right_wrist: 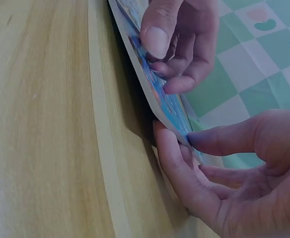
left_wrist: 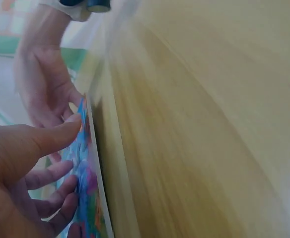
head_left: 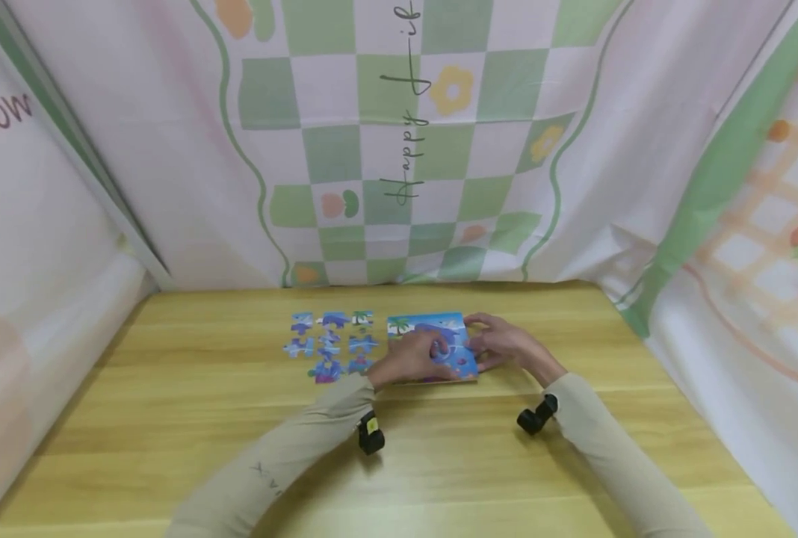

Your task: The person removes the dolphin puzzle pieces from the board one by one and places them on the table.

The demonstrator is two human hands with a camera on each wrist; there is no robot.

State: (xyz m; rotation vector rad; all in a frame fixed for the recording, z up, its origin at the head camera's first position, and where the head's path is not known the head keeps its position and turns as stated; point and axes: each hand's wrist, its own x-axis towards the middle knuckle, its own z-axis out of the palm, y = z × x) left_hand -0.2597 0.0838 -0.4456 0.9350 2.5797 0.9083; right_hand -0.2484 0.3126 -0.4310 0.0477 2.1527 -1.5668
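Note:
A jigsaw puzzle board (head_left: 465, 366) with a blue sea picture and a palm tree lies on the wooden table. My right hand (head_left: 506, 344) pinches its right edge; in the right wrist view the thumb (right_wrist: 224, 141) is on top and fingers (right_wrist: 177, 171) reach beneath. Above the picture is my left hand (head_left: 415, 357), its thumb apart from the bent fingers. Its fingertips (left_wrist: 68, 186) are at the picture's surface, and I see no piece between them. Part of the picture is hidden under this hand.
Several loose jigsaw pieces (head_left: 299, 347) lie in rows left of the board, close to the left forearm. The wooden table (head_left: 439, 463) ends at a checked curtain (head_left: 388, 157) behind. More curtains hang on both sides.

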